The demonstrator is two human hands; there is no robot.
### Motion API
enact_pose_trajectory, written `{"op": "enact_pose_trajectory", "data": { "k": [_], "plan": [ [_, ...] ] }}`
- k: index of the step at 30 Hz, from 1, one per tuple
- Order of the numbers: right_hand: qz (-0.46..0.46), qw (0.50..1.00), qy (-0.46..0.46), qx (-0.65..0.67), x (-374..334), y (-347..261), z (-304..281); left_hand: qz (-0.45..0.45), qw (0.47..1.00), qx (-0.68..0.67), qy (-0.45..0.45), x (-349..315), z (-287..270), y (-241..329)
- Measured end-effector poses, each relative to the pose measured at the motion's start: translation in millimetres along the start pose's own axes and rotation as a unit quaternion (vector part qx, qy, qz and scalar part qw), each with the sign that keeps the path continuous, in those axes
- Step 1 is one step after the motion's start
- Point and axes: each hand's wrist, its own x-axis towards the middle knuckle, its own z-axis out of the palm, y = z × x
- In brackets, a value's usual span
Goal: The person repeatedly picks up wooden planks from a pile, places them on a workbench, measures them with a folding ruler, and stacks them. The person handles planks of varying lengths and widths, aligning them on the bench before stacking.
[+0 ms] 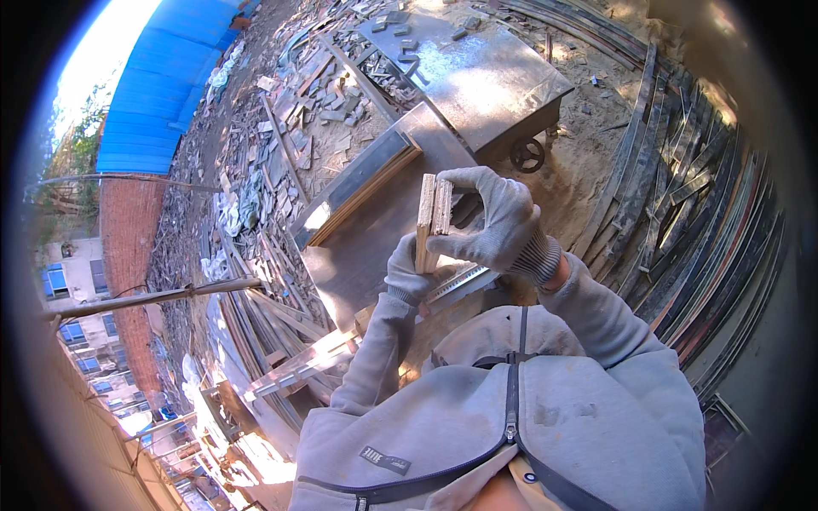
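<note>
Two short pieces of plywood stand side by side, held up in front of my chest. The longer piece (423,223) is on the left, and its lower end sits in my left hand (412,271), gloved in grey and closed round it. Against its right face lies the shorter piece (441,207). My right hand (503,223), also in a grey knitted glove, curves in a C with the thumb and forefinger at this piece's two ends. Below them is the metal machine table (341,277), with a stack of long boards (365,192) lying along its far left side.
A second metal tabletop (486,77) with a black handwheel (527,155) stands beyond. Wood offcuts (341,106) litter the ground at the far left. Long strips (724,247) are piled on the right. A pole (170,298) juts in from the left, before a brick wall (128,247).
</note>
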Motion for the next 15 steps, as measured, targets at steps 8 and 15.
{"op": "enact_pose_trajectory", "data": {
  "k": [8,15],
  "plan": [
    [0.051,0.997,0.038,-0.037,14.9,-8.4,35.3,0.018,0.998,-0.067,0.010,12.3,-18.8,-9.1],
    [0.077,0.989,0.128,0.006,14.4,-0.2,61.1,0.022,0.985,-0.157,0.074,27.2,-19.0,-17.4]
  ]
}}
